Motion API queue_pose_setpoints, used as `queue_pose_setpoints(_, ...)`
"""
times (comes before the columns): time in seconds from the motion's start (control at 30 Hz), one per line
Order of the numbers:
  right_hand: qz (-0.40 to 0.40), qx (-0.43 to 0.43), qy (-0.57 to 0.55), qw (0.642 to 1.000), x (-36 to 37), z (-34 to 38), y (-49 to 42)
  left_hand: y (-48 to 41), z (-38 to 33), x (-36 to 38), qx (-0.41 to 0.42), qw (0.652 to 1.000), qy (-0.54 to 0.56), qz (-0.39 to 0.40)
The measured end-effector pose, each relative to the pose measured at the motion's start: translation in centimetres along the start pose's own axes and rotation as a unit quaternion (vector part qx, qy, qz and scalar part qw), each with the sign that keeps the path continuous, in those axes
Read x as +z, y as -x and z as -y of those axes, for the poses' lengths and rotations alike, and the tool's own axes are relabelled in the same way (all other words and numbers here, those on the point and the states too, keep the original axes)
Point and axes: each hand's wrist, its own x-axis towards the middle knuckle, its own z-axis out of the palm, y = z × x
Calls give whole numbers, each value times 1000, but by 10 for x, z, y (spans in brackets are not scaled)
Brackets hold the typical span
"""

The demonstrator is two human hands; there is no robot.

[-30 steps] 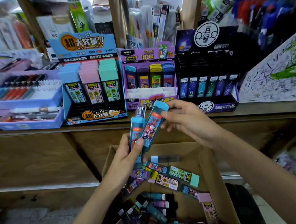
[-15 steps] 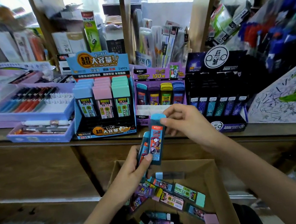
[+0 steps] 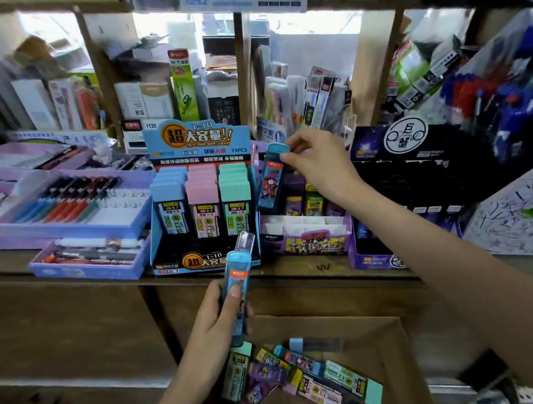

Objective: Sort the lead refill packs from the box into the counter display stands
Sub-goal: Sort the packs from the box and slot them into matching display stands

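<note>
Shelves behind the counter (image 3: 302, 265) blur into packaging I cannot read, and the box (image 3: 397, 348) below is cut off by the bottom edge. Its lower packs are dark and hard to tell apart. My right hand (image 3: 319, 162) pinches a blue pack (image 3: 270, 180) by its cap, tilted, over the purple stand (image 3: 309, 242). Hand and pack hide much of that stand's back row, where purple and yellow packs peek out. My left hand (image 3: 213, 327) grips a second blue pack (image 3: 240, 292) upright before the counter, covering part of the blue stand (image 3: 156, 246), which holds blue, pink and green packs in three columns. The black stand (image 3: 425, 160) is too dark to read.
</note>
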Motion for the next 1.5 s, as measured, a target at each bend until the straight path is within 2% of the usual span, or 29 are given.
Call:
queue_pose_setpoints(0.33,-12,-35,26,999,11,-18,-6,3,-8,-7,-14,1000,20,0)
queue_pose_setpoints(0.5,-16,-124,188,974,29,-36,1,4,-12,-8,-6,1000,18,-1)
queue_pose_setpoints(0.67,13,-141,308,941,31,-40,9,4,-15,-8,6,1000,1,-6)
queue_pose_setpoints(0.73,-7,-148,273,951,28,-28,20,2,-17,-6,15,1000,-5,-11)
queue_pose_setpoints(0.77,-5,-139,212,967,27,-21,29,1,-17,-5,18,1000,-4,-13)
queue_pose_setpoints(0.83,79,-53,35,995,28,-6,55,-2,-19,-1,26,999,1,-18)
queue_pose_setpoints(0.9,218,74,-109,967,34,3,82,-6,-21,4,32,999,17,-21)
queue_pose_setpoints(0.97,272,119,-172,939,40,1,99,-9,-21,10,27,999,28,-13)
queue_pose_setpoints(1.2,186,142,-234,944,25,-5,88,-15,-24,17,13,1000,-13,-17)
queue_pose_setpoints(1.3,98,131,-246,955,4,-8,62,-15,-23,14,34,999,-10,-1)
queue_pose_setpoints(1.4,20,69,-244,967,-10,-4,32,-13,-21,9,33,999,-12,-9)
queue_pose_setpoints(1.5,15,-17,-169,985,-9,-4,11,-10,-20,4,31,999,-24,-22)
